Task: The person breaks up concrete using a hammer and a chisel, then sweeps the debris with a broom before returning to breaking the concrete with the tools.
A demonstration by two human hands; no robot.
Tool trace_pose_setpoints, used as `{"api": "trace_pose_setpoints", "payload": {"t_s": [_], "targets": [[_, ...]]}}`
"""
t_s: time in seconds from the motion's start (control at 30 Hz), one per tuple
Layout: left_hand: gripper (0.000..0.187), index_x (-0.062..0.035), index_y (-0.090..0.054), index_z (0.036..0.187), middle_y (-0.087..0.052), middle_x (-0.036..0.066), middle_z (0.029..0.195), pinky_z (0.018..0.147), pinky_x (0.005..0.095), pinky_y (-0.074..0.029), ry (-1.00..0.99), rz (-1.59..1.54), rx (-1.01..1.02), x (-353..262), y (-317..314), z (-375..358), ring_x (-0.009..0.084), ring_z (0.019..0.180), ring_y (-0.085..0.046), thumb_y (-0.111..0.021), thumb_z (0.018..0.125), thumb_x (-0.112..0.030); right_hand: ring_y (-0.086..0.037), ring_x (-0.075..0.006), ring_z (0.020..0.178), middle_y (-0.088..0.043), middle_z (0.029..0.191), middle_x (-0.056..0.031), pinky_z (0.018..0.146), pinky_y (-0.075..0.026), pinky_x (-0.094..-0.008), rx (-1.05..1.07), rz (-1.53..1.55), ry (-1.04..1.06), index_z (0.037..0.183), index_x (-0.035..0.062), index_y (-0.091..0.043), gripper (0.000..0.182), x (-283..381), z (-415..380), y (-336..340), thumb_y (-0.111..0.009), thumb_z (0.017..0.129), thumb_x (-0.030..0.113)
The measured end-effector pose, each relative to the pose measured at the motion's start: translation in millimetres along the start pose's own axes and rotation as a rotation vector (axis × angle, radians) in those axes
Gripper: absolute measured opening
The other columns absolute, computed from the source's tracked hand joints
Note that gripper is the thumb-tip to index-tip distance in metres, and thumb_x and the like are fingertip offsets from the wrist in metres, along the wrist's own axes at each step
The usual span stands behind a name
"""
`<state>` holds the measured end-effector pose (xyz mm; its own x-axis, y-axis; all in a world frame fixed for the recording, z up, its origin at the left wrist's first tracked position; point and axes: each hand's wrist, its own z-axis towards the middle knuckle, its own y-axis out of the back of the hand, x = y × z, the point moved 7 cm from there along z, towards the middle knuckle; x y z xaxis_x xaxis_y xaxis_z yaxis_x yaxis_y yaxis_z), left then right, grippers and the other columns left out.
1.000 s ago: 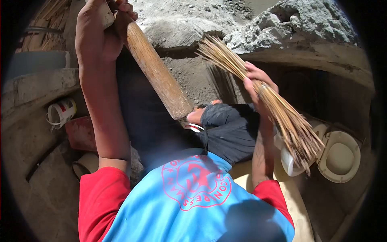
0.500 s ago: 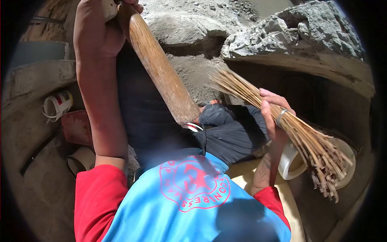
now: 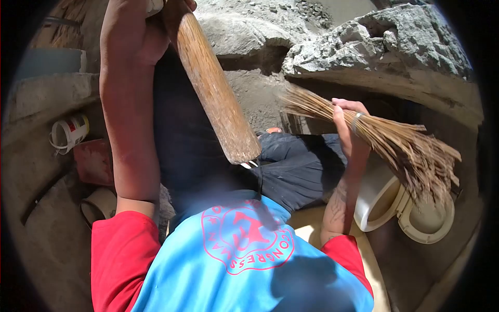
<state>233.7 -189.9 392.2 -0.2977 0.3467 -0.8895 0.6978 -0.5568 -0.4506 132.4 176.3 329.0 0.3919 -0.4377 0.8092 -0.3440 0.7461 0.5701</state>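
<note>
A thick wooden shaft (image 3: 215,86) slants down from the top edge to my lap, its blunt end over my dark trousers (image 3: 301,161). At its upper part is my left hand (image 3: 156,36), wrapped round the wood, with most fingers cut off by the frame edge or hidden. On the right, my right hand (image 3: 351,117) grips a bundle of thin dry sticks (image 3: 405,145) close to its metal band (image 3: 356,122). The thin tips point left toward the grey dusty ground (image 3: 252,99); the thick ends fan out to the right, blurred.
Rough grey stone (image 3: 384,39) lies along a curved ledge (image 3: 442,93) at the upper right. Cream plastic rings (image 3: 364,221) stand at the lower right. On the left are a white bucket (image 3: 75,132), a red block (image 3: 94,161) and a round container (image 3: 101,204).
The stick bundle has tilted nearer to level, its thick ends rising and its tips moving slightly right. The wooden shaft has shifted slightly right and down.
</note>
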Motion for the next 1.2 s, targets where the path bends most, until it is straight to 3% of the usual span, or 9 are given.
{"api": "trace_pose_setpoints", "payload": {"t_s": [0.13, 0.27, 0.3, 0.53, 0.67, 0.77, 0.97, 1.07, 1.2], "targets": [[0.012, -0.0063, -0.056, 0.082, -0.059, 0.004, 0.069, 0.052, 0.0277, -0.054, -0.056, 0.015, -0.003, -6, -4, -2, 0.0122, 0.056, -0.06, -0.063, 0.086, -0.016, -0.067, -0.0125, 0.092, -0.072, 0.101, -0.0114, 0.085, -0.052, -0.0251, -0.055, 0.119, 0.129, 0.098, -0.0016, -0.068, 0.012, -3, 11, -20, -0.067, 0.086, -0.001], [0.011, -0.0064, -0.057, 0.082, -0.058, 0.004, 0.069, 0.052, 0.0279, -0.054, -0.049, -0.023, 0.013, -5, 0, 0, 0.0125, 0.056, -0.06, -0.062, 0.086, -0.015, -0.062, -0.0066, 0.079, -0.069, 0.088, -0.0043, 0.071, -0.05, -0.0216, -0.015, 0.039, 0.198, 0.096, -0.0006, -0.067, 0.01, -81, 17, -73, -0.068, 0.087, 0.002], [0.011, -0.0064, -0.057, 0.082, -0.059, 0.004, 0.069, 0.052, 0.0279, -0.054, 0.012, -0.031, 0.031, -2, 3, 3, 0.0126, 0.056, -0.061, -0.062, 0.086, -0.015, -0.065, -0.0124, 0.087, -0.07, 0.093, -0.0094, 0.08, -0.051, -0.0277, 0.042, 0.046, 0.111, 0.094, -0.0006, -0.066, 0.007, -73, 15, -70, -0.067, 0.088, 0.001], [0.01, -0.0062, -0.058, 0.081, -0.059, 0.004, 0.067, 0.052, 0.0284, -0.054, -0.008, -0.018, -0.011, -5, 5, 0, 0.0125, 0.056, -0.062, -0.063, 0.086, -0.014, -0.067, -0.0148, 0.092, -0.07, 0.098, -0.0109, 0.083, -0.052, -0.0285, 0.068, -0.096, -0.015, 0.098, -0.0009, -0.067, 0.008, -4, -2, -10, -0.065, 0.09, 0.001], [0.01, -0.0062, -0.058, 0.081, -0.059, 0.004, 0.065, 0.051, 0.0287, -0.055, -0.027, -0.01, 0.023, -6, 2, 1, 0.0126, 0.056, -0.062, -0.062, 0.087, -0.014, -0.065, -0.0084, 0.076, -0.072, 0.087, -0.0065, 0.071, -0.051, -0.0226, -0.002, -0.033, 0.106, 0.101, -0.0003, -0.069, 0.016, 15, 10, -18, -0.069, 0.086, 0.004], [0.011, -0.0061, -0.058, 0.08, -0.059, 0.004, 0.064, 0.051, 0.029, -0.055, -0.037, -0.023, 0.042, -5, -3, -2, 0.0129, 0.055, -0.062, -0.062, 0.087, -0.014, -0.064, -0.0093, 0.085, -0.072, 0.095, -0.0074, 0.078, -0.051, -0.0248, 0.078, 0.111, 0.063, 0.096, -0.0001, -0.068, 0.008, -41, 24, -62, -0.067, 0.088, 0.003], [0.011, -0.006, -0.058, 0.08, -0.059, 0.005, 0.067, 0.054, 0.029, -0.054, 0.049, -0.055, 0.01, 1, 2, -3, 0.0129, 0.057, -0.062, -0.062, 0.086, -0.014, -0.064, -0.0145, 0.068, -0.068, 0.081, -0.0078, 0.065, -0.051, -0.0284, 0.211, -0.348, 0.249, 0.088, 0.0008, -0.067, 0.005, -39, 14, -55, -0.068, 0.086, 0.005], [0.01, -0.0062, -0.057, 0.08, -0.059, 0.004, 0.068, 0.055, 0.0289, -0.054, -0.002, -0.074, 0.012, -4, 1, -6, 0.0127, 0.058, -0.062, -0.062, 0.086, -0.013, -0.065, -0.0134, 0.071, -0.07, 0.082, -0.0087, 0.067, -0.052, -0.0281, 0.152, -0.207, -0.016, 0.089, -0.0003, -0.067, 0.006, 3, 0, -29, -0.069, 0.084, 0.003], [0.01, -0.0063, -0.057, 0.08, -0.059, 0.004, 0.068, 0.054, 0.0289, -0.054, 0.008, 0.002, -0.052, -4, 6, -2, 0.0128, 0.057, -0.061, -0.062, 0.086, -0.014, -0.067, -0.0135, 0.082, -0.072, 0.093, -0.0107, 0.079, -0.054, -0.0269, 0.082, -0.02, 0.012, 0.093, -0.0027, -0.068, 0.009, 22, -6, -18, -0.068, 0.084, 0.0]]}}
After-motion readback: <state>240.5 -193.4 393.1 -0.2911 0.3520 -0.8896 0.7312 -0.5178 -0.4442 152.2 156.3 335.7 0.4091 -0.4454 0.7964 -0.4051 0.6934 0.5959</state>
